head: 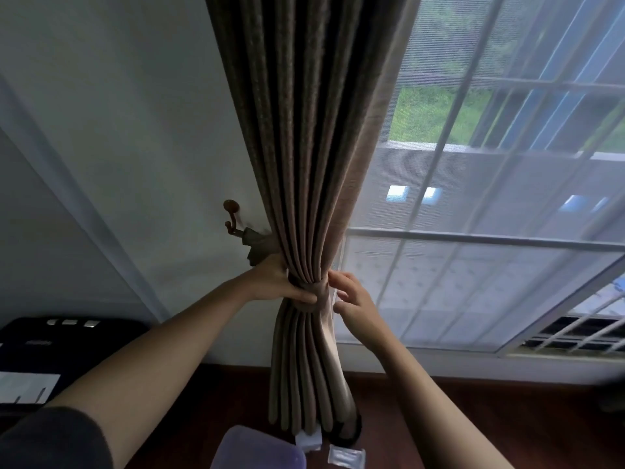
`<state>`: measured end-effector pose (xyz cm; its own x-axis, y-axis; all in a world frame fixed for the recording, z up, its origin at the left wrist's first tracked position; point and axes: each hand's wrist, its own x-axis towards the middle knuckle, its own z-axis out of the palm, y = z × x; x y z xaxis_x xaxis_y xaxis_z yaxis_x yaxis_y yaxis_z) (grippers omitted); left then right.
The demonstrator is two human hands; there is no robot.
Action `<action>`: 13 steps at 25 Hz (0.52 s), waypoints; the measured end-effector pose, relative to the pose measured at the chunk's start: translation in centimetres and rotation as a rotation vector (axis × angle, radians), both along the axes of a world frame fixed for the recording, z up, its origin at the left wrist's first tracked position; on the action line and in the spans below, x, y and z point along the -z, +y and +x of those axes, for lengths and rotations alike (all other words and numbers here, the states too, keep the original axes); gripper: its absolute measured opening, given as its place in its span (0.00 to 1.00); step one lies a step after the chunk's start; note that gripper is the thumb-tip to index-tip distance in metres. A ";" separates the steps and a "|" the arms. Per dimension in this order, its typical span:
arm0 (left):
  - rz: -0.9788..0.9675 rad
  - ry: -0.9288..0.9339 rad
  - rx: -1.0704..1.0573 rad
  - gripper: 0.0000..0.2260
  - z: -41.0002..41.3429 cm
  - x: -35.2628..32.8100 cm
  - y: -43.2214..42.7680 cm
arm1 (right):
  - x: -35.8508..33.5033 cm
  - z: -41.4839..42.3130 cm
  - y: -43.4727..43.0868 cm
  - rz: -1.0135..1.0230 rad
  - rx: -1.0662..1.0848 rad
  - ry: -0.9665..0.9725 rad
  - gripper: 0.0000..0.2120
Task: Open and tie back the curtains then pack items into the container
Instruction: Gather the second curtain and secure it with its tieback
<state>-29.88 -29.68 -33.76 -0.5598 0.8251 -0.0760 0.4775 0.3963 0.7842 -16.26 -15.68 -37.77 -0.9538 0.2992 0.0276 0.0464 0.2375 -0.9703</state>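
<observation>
Curtain (304,164) hangs gathered beside the window (490,164), the left hand (277,282) with fingers clamped round the bundle at its tie-back (316,292), the right hand (351,302) just beside it with fingers apart. Released early, folds may spill out — or the band's loop may slip off the wall hook (233,218). That loop is blurred; the container (260,448) is cut off below.

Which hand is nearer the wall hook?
Left. The left hand grips the gathered curtain just below and right of the wall hook. The right hand is on the curtain's far, window side, touching its edge.
</observation>
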 end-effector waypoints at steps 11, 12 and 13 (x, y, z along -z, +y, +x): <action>0.028 -0.269 -0.081 0.28 0.5 0.2 1.0 | -2.4 -1.0 2.3 0.225 -0.044 -0.002 0.22; 0.024 -0.282 -0.076 0.27 0.5 0.2 1.0 | -2.6 -1.2 2.4 0.249 -0.079 -0.009 0.23; 0.023 -0.290 -0.076 0.26 0.5 0.2 1.0 | -2.7 -1.3 2.5 0.271 -0.107 -0.016 0.23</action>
<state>-29.33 -28.72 -33.98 -0.5776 0.7851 -0.2236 0.2019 0.4028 0.8927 -17.58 -13.13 -35.02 -0.9805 0.1805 0.0775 0.0217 0.4920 -0.8703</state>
